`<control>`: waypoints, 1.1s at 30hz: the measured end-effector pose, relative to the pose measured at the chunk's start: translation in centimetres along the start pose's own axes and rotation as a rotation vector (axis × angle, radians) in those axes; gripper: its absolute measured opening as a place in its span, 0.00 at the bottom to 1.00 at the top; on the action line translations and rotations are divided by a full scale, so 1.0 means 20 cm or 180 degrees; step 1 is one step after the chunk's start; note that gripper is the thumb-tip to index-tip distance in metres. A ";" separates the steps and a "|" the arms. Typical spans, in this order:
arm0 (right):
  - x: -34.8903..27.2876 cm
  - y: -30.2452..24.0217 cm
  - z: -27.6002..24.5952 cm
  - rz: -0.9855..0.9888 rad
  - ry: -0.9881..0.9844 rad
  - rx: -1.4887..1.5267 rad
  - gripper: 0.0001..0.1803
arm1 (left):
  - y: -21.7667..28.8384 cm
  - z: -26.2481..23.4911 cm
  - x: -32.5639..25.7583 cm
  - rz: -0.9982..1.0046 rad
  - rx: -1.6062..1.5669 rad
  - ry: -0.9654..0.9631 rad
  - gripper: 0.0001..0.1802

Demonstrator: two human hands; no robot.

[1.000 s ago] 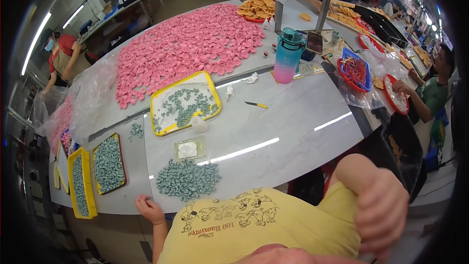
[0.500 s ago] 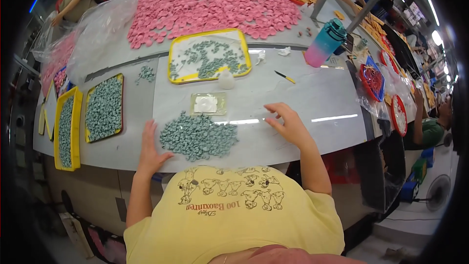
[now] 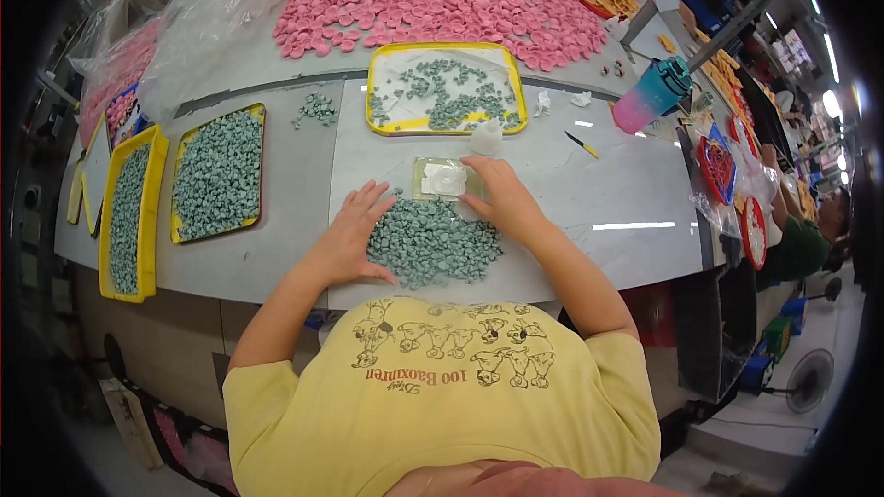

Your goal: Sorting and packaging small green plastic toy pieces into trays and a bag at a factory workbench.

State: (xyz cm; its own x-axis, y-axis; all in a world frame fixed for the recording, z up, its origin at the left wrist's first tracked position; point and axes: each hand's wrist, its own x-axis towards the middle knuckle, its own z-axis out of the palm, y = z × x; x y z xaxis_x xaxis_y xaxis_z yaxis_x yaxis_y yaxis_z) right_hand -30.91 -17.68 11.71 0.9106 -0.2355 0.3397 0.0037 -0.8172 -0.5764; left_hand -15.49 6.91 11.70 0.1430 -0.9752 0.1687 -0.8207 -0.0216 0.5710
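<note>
Across the glossy grey worktop [image 3: 635,189], left of the grey-green pile [image 3: 433,244], sit a yellow basket [image 3: 149,212] and a yellow-rimmed tray [image 3: 191,234] of similar pieces. The left hand [image 3: 352,241] borders the pile, fingers wide. Beyond the pile lies a flat packet [image 3: 442,179], the right hand's [image 3: 506,195] parted fingers covering its corner. Farther right: utility knife [image 3: 582,144], water bottle [image 3: 652,95], floor fan [image 3: 810,379].

Between the left hand [image 3: 353,232] and right hand [image 3: 505,198]: green pieces [image 3: 433,244], faintly glossy, lumpy. At the right hand: flat pad [image 3: 424,186], translucent, plastic-looking, glossy. Beneath both hands: tabletop [image 3: 635,179], smooth, with glossy reflections. Beyond both hands: tray [image 3: 446,47], smooth yellow plastic rim. Beyond the left hand, leftward: film [image 3: 221,23], clear plastic, crumpled, shiny. Nearer than both hands: shirt [image 3: 442,414], matt cloth.
</note>
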 end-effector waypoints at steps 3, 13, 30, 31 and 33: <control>0.01 0.00 0.03 0.0460 0.0221 -0.0134 0.24 | -0.01 -0.04 -0.03 0.0077 -0.0130 0.0110 0.56; 0.11 0.16 -0.03 0.1031 0.0943 0.0255 0.29 | -0.03 -0.01 0.32 -0.0105 0.0248 0.0514 0.22; -0.64 0.47 -0.64 0.1825 0.1179 -0.0107 0.19 | 0.03 0.31 0.70 0.0108 0.0752 0.0327 0.15; -0.67 0.49 -0.68 0.1828 0.1295 -0.0207 0.19 | 0.05 0.32 0.73 0.0092 0.0732 0.0250 0.16; -0.74 0.51 -0.73 0.2000 0.1335 -0.0264 0.20 | 0.11 0.34 0.79 0.0036 0.0784 0.0110 0.16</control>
State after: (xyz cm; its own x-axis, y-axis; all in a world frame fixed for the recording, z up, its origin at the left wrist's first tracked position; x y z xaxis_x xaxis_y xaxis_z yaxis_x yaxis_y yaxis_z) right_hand -50.39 -30.11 11.65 0.4977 -0.8364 0.2296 -0.5100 -0.4963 -0.7026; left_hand -18.85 -10.00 10.13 0.1485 -0.9677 0.2039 -0.9319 -0.0679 0.3564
